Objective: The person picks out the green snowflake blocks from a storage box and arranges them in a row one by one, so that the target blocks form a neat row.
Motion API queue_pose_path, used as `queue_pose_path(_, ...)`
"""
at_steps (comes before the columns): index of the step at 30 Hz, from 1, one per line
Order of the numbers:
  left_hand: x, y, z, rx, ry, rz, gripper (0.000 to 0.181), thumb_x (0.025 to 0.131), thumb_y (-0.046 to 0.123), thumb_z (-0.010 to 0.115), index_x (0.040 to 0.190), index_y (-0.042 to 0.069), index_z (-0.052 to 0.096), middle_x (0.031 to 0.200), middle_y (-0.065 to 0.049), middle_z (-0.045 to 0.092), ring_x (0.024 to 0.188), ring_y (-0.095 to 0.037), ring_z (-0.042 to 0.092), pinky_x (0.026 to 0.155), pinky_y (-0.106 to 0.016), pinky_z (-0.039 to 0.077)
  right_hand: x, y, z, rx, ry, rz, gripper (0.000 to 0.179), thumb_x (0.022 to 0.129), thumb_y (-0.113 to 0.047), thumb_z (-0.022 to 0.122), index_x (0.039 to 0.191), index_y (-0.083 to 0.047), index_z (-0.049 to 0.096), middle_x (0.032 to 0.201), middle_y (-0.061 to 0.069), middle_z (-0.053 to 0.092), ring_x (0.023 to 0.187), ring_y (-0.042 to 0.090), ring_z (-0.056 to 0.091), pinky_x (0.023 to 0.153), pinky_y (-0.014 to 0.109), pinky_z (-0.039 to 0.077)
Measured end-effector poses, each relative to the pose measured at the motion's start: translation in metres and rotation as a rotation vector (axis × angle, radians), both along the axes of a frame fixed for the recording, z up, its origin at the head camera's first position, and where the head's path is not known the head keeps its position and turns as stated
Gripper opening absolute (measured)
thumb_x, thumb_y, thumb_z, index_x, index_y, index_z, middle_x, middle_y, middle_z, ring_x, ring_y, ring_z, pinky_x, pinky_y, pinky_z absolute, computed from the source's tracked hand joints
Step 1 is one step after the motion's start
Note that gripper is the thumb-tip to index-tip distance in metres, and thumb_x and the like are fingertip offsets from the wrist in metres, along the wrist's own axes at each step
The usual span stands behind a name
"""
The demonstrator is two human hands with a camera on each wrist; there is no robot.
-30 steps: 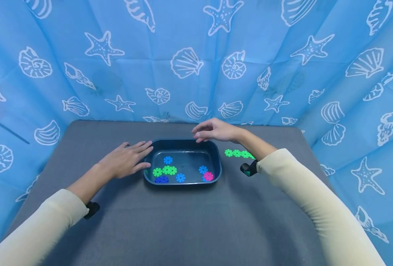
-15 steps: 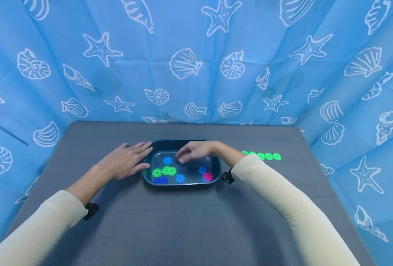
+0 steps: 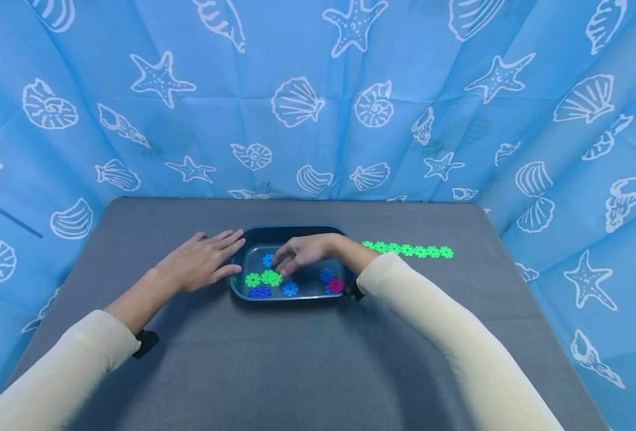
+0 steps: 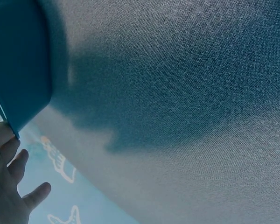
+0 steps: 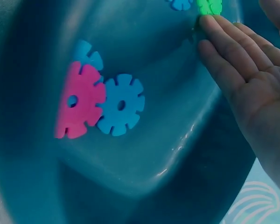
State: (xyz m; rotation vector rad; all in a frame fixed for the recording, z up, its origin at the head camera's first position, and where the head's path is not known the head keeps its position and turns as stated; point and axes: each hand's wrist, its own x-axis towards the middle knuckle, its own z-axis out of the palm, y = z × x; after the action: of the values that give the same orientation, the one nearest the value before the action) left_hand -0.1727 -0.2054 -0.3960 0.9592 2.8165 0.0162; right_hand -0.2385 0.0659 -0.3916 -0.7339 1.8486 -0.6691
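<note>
Over the tray (image 3: 309, 285), my right hand (image 3: 307, 249) has its fingers nearly straight, tips at the green discs (image 3: 270, 278) lying inside; on the tray's left end, my left hand (image 3: 199, 262) rests, fingers spread.

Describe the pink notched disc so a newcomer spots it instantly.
On the gray table, find the dark blue tray. Look into its near corner on the wearer's right, where the pink notched disc sits with two blue notched discs. It partly covers one of them and is the only pink disc in view.
</note>
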Motion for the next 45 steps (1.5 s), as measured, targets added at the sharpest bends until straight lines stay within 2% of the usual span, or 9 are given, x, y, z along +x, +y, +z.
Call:
queue_pose_path(13,-0.001,0.001,0.001,-0.023,0.009,0.002,0.069,0.102,0.051,0.049,0.154,0.007,0.037,0.161,-0.014,0.029,0.146,-0.034,0.03,0.108,-0.067,0.03,0.003,-0.017,0.004,0.014,0.044,0.033,0.049,0.103,-0.015,0.055,0.149,-0.003,0.042,0.141,0.01,0.058,0.133,0.021,0.052,0.114,0.038,0.036)
queue_pose_path(28,-0.001,0.001,0.001,-0.01,0.006,0.001,0.069,0.102,0.05,0.049,0.154,0.007,0.037,0.161,-0.014,0.03,0.146,-0.034,0.031,0.108,-0.068,0.029,0.011,-0.023,0.005,0.042,-0.012,0.135,0.048,0.102,-0.014,0.055,0.148,-0.006,0.044,0.136,0.009,0.061,0.126,0.016,0.055,0.113,0.04,0.036)
queue_pose_path(33,-0.001,0.001,0.001,-0.009,0.012,-0.005,0.068,0.102,0.048,0.05,0.154,0.006,0.037,0.16,-0.015,0.03,0.146,-0.035,0.031,0.108,-0.067,0.03,0.012,-0.023,0.005,0.043,-0.063,0.144,0.046,0.102,-0.009,0.054,0.147,-0.004,0.044,0.134,0.007,0.064,0.124,0.013,0.057,0.113,0.037,0.036)
queue_pose_path(35,-0.001,0.001,0.001,-0.008,0.012,-0.006,0.067,0.102,0.048,0.05,0.154,0.006,0.037,0.16,-0.015,0.03,0.146,-0.035,0.031,0.108,-0.067,0.03,0.008,-0.022,-0.002,0.033,-0.099,0.143,0.046,0.101,-0.009,0.055,0.146,-0.006,0.046,0.13,0.005,0.065,0.122,0.013,0.059,0.111,0.036,0.039)
queue_pose_path(40,0.0,0.001,0.0,0.0,0.011,-0.007,0.068,0.102,0.048,0.05,0.154,0.006,0.037,0.16,-0.015,0.03,0.145,-0.035,0.032,0.108,-0.067,0.029,0.011,-0.021,-0.006,0.003,-0.201,0.134,0.043,0.102,-0.007,0.051,0.145,-0.004,0.047,0.124,0.006,0.066,0.117,0.017,0.061,0.104,0.032,0.046)
queue_pose_path(42,0.0,0.001,0.0,0.001,0.012,-0.008,0.067,0.102,0.047,0.051,0.154,0.006,0.037,0.16,-0.015,0.03,0.145,-0.035,0.032,0.108,-0.067,0.03,0.016,-0.022,-0.001,0.004,-0.212,0.127,0.042,0.103,-0.006,0.047,0.145,-0.001,0.045,0.124,0.008,0.064,0.117,0.018,0.06,0.103,0.031,0.046)
queue_pose_path(45,0.0,0.001,0.0,-0.002,0.013,-0.011,0.067,0.102,0.047,0.051,0.154,0.006,0.037,0.16,-0.015,0.03,0.145,-0.035,0.032,0.108,-0.067,0.03,0.018,-0.021,0.0,0.002,-0.199,0.119,0.042,0.104,-0.007,0.047,0.145,-0.001,0.046,0.125,0.009,0.063,0.118,0.02,0.06,0.103,0.032,0.047)
